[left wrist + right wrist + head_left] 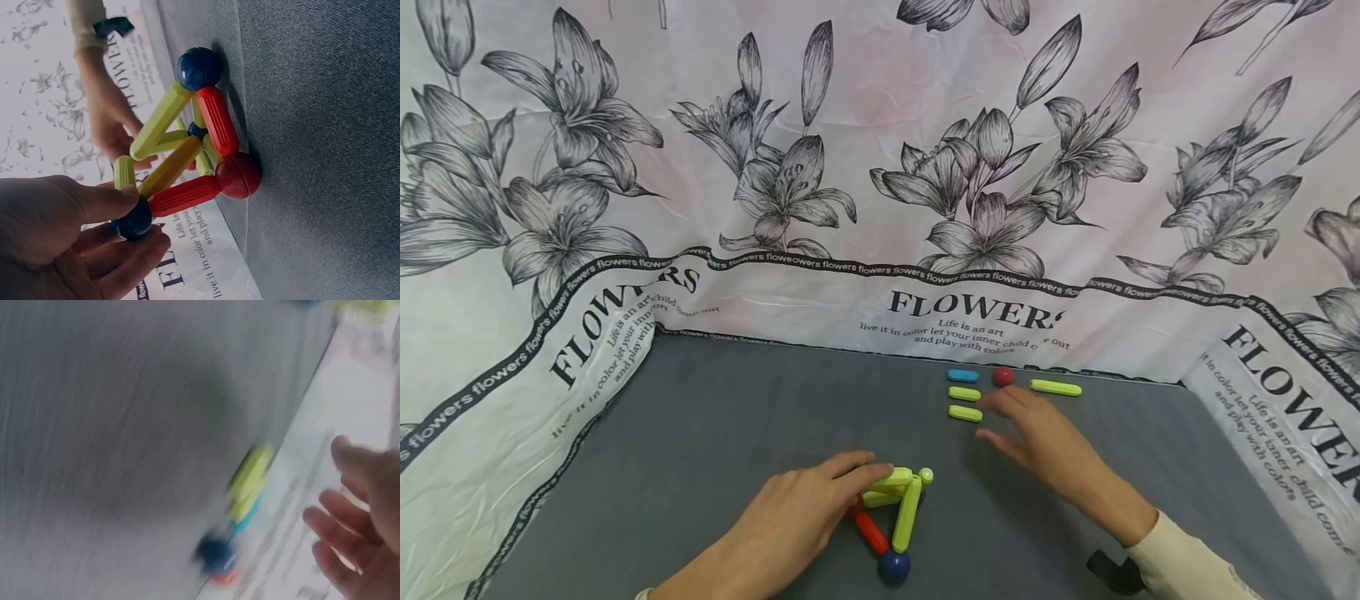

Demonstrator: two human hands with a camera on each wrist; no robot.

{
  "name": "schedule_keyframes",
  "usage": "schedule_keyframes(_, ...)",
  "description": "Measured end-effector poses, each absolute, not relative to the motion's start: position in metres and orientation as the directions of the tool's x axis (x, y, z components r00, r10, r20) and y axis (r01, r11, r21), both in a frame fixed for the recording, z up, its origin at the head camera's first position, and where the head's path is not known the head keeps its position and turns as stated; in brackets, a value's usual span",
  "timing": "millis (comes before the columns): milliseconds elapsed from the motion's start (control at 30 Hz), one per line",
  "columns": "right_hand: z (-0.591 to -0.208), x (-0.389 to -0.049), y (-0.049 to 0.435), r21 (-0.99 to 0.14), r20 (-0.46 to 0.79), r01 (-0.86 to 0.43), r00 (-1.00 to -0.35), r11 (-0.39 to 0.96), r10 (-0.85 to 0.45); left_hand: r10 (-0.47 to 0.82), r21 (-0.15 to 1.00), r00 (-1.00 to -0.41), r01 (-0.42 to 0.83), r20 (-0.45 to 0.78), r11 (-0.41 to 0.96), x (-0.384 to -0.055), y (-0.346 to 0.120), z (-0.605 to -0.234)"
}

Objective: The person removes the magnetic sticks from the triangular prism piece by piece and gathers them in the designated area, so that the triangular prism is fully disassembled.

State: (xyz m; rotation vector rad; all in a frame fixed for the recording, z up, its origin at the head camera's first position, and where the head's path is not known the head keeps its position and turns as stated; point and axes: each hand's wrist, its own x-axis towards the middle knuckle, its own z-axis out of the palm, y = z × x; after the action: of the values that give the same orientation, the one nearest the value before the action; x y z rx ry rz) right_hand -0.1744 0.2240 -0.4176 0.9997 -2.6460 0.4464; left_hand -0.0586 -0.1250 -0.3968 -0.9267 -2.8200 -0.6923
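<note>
My left hand (790,521) pinches a dark blue ball (132,221) at one corner of a frame built from ball-and-stick magnetic pieces. In the left wrist view, red sticks (220,120) join at a red ball (239,175), and another blue ball (199,68) forms the far corner. Yellow-green sticks (907,515) lean together at the top. My right hand (1048,442) hovers with loosely extended fingers, holding nothing. Close to its fingertips lie two short yellow-green sticks (965,413), a blue stick (962,376) and a red ball (1003,377).
A longer yellow-green stick (1056,387) lies to the right of the red ball, near the back of the grey surface (715,408). Flower-printed cloth (865,217) rises behind and along both sides. The right wrist view is blurred.
</note>
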Motion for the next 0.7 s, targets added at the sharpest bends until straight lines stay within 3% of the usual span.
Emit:
schedule_keyframes(267, -0.417, -0.124, 0.180, -0.331, 0.263, -0.763, -0.640, 0.555, -0.722, 0.541, 0.387, -0.815, 0.576, 0.206, 0.720, -0.060, -0.125, -0.396)
schedule_keyframes(700, -0.426, -0.129, 0.155, -0.373, 0.153, -0.753, -0.626, 0.541, -0.765, 0.543, 0.395, -0.806, 0.591, 0.238, 0.704, -0.059, -0.126, -0.395)
